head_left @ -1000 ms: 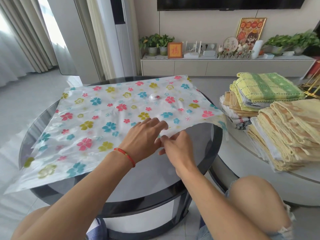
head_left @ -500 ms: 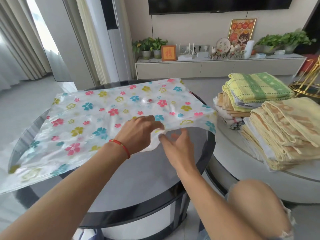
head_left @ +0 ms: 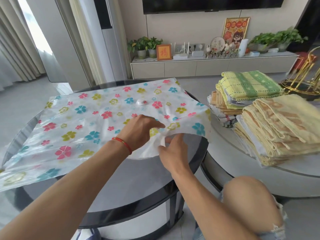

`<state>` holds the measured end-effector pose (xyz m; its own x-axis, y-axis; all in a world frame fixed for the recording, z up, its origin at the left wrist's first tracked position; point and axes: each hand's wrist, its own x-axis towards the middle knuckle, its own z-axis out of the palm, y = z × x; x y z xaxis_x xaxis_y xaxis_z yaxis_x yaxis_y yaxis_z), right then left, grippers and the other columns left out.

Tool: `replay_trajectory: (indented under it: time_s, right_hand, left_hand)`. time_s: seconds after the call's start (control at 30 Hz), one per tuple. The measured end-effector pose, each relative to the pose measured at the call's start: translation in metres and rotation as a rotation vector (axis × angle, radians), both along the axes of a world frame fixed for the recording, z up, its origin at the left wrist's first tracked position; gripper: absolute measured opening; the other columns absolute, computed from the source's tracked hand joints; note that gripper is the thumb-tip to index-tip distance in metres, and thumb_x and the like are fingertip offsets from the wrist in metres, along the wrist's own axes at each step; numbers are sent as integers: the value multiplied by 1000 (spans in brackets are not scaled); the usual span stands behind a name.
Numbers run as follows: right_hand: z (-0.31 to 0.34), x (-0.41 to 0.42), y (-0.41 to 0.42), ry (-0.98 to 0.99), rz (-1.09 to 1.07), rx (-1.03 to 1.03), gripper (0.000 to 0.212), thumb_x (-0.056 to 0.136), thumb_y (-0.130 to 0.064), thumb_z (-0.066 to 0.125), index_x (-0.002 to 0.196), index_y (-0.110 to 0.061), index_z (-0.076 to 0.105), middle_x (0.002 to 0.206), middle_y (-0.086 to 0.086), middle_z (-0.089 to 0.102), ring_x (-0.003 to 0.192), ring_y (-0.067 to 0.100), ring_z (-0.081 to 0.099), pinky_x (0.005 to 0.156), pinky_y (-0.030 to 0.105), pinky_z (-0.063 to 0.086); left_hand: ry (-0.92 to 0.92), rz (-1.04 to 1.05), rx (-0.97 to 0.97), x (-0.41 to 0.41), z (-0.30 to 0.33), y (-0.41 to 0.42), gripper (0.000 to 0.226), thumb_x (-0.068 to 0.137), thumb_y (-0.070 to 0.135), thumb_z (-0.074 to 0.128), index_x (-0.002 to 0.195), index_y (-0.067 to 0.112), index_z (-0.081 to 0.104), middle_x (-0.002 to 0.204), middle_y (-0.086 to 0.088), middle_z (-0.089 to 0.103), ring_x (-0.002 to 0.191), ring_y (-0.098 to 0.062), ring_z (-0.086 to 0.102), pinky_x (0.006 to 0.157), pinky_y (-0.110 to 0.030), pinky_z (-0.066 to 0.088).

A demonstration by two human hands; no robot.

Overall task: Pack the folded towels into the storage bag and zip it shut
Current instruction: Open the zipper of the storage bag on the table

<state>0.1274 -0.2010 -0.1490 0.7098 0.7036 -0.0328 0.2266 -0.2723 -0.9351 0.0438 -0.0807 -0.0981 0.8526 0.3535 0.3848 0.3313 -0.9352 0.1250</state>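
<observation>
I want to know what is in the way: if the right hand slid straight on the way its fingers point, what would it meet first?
Probably the left hand: the right hand points up-left at the floral storage bag edge they both pinch. Depth is unclear.

A round, dark glass counter (head_left: 149, 184) fills the middle of the view. A flat, clear plastic storage bag (head_left: 97, 118) printed with pink, blue and yellow flowers lies on it, covering the half from nine o'clock round to two o'clock. The bag's left corner overhangs the rim at eight o'clock. Its near edge is lifted off the glass near the centre. At three o'clock, just beside this counter, stands a second, pale round counter (head_left: 259, 170). On it rest two stacks of folded towels (head_left: 277, 125), touching one another, yellow, tan and green.
</observation>
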Motion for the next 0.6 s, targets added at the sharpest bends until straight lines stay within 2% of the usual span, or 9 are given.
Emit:
replay_trajectory:
  time_s: [0.1, 0.2, 0.23, 0.3, 0.33, 0.4, 0.5, 0.6]
  right_hand:
    - [-1, 4, -4, 28, 34, -98, 45, 89, -10, 65, 125, -18, 39, 117, 5, 65, 100, 28, 71, 87, 41, 61]
    - [4, 9, -5, 135, 0, -22, 73, 87, -22, 72, 145, -21, 28, 123, 3, 61, 104, 27, 69, 88, 40, 61]
    - [7, 10, -5, 160, -31, 40, 77, 85, -26, 74, 146, -22, 28, 126, 2, 60, 105, 21, 68, 85, 33, 60]
    - [13, 12, -4, 143, -117, 177, 67, 84, -27, 77, 136, -24, 36, 125, -4, 59, 97, 0, 63, 70, 7, 50]
    - [15, 13, -3, 132, -151, 235, 61, 84, -24, 78, 130, -26, 39, 124, -5, 60, 94, -3, 62, 63, 0, 46]
    - [16, 14, -2, 137, -186, 308, 58, 85, -19, 78, 128, -26, 41, 124, -4, 61, 102, 7, 67, 63, -5, 45]
    - [14, 12, -6, 146, -176, 320, 59, 88, -10, 73, 131, -26, 37, 127, -3, 60, 104, 13, 70, 67, 3, 52]
    - [6, 15, -10, 103, -157, 220, 57, 90, -5, 70, 136, -20, 39, 129, -4, 57, 114, 19, 67, 78, 13, 54]
  left_hand:
    - [-127, 75, -34, 0, 7, 9, 69, 71, -25, 45, 114, 20, 75, 98, -6, 76, 92, -26, 71, 76, -37, 58]
    - [-38, 14, 3, 0, 9, 3, 71, 80, -18, 42, 125, 30, 67, 97, -3, 69, 89, -23, 65, 66, -40, 55]
    - [1, -14, 4, -1, 7, 1, 66, 84, -14, 42, 126, 31, 66, 96, -2, 66, 87, -23, 62, 64, -42, 53]
    - [40, -47, -15, -1, 5, -4, 50, 92, 1, 46, 124, 34, 66, 94, 0, 62, 84, -23, 58, 64, -39, 50]
    - [39, -54, -17, -1, 4, -5, 40, 94, 12, 50, 123, 35, 67, 92, 1, 61, 82, -22, 57, 63, -37, 49]
    - [30, -67, -3, -1, 3, -6, 27, 95, 33, 56, 118, 39, 69, 88, 4, 60, 79, -18, 56, 61, -33, 46]
    - [35, -77, 16, 1, 4, -4, 21, 96, 40, 57, 108, 36, 74, 85, 4, 63, 77, -19, 56, 60, -37, 48]
    - [23, 13, 79, 1, 9, 3, 24, 97, 40, 55, 101, 28, 76, 89, 1, 66, 79, -25, 60, 61, -38, 49]
